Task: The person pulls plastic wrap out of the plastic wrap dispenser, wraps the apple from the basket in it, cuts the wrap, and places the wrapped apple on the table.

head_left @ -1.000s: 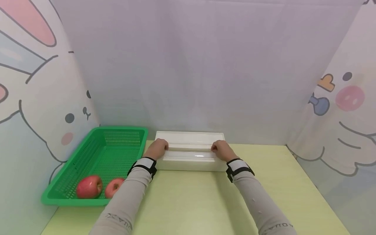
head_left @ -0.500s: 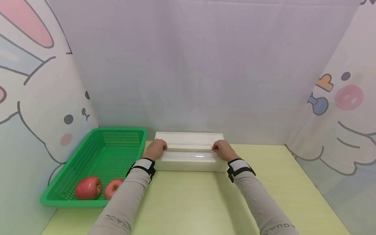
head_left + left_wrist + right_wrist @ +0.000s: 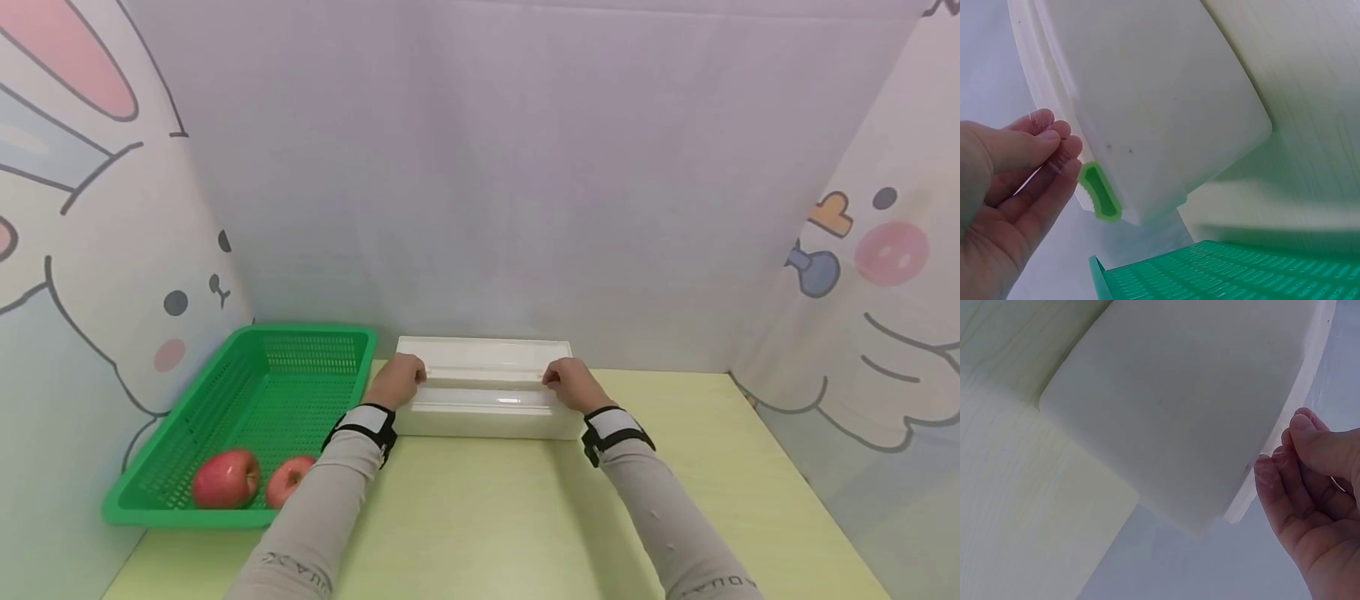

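Observation:
A long white plastic wrap dispenser (image 3: 483, 423) stands against the back curtain. Its upper part shows a pale flat panel with a lengthwise recess in front of it. At its left end my left hand (image 3: 396, 382) pinches clear plastic wrap (image 3: 1060, 164) between thumb and fingertips, beside a small green end piece (image 3: 1102, 192). My right hand (image 3: 573, 385) pinches the wrap at the opposite end, where thin creases of film (image 3: 1279, 455) catch the light over the fingertips. Between the hands the film is nearly invisible apart from a bright glare.
To the left, a green mesh basket (image 3: 288, 417) holds a red apple (image 3: 227, 479) and a second apple (image 3: 285, 482), partly behind my left sleeve. The pale yellow table (image 3: 480, 525) extends in front of the dispenser. Printed cloth walls (image 3: 847, 350) close in both sides.
My hands have drawn very slightly apart, each keeping its pinch on the wrap. The dispenser, basket and apples stay where they were.

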Tool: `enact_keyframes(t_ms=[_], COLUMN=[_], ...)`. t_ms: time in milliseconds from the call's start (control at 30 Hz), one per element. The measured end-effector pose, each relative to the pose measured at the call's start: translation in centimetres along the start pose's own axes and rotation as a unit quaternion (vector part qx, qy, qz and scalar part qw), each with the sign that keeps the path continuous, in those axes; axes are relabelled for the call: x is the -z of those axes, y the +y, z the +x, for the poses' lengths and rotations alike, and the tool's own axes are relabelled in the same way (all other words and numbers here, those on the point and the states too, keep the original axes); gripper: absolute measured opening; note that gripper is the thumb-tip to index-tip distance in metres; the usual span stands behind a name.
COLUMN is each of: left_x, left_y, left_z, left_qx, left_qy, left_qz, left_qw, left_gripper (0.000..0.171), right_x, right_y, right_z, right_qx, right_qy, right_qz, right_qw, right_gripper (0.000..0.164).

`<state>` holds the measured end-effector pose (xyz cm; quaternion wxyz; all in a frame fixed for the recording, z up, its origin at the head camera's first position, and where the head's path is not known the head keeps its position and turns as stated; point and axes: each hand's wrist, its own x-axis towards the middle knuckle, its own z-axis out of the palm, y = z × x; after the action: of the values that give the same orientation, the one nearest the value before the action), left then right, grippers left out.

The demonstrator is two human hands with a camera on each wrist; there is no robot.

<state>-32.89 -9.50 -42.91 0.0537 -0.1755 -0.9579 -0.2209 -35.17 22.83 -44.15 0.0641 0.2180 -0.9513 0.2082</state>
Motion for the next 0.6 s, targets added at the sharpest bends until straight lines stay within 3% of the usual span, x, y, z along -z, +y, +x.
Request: enact_keyframes(t_ms=[600], left_x=[1.4], left_y=[1.3], left_z=[-0.6], left_qx=[0.018], left_qy=[-0.003], left_qz=[-0.018], left_qw=[0.9997], left_gripper=[0.023], right_x=[0.6], right_y=[-0.4], right_z=[-0.6], right_qx=[0.013], right_qy=[0.026], right_qz=[0.007], right_qw=[1.000], right_gripper=[0.010])
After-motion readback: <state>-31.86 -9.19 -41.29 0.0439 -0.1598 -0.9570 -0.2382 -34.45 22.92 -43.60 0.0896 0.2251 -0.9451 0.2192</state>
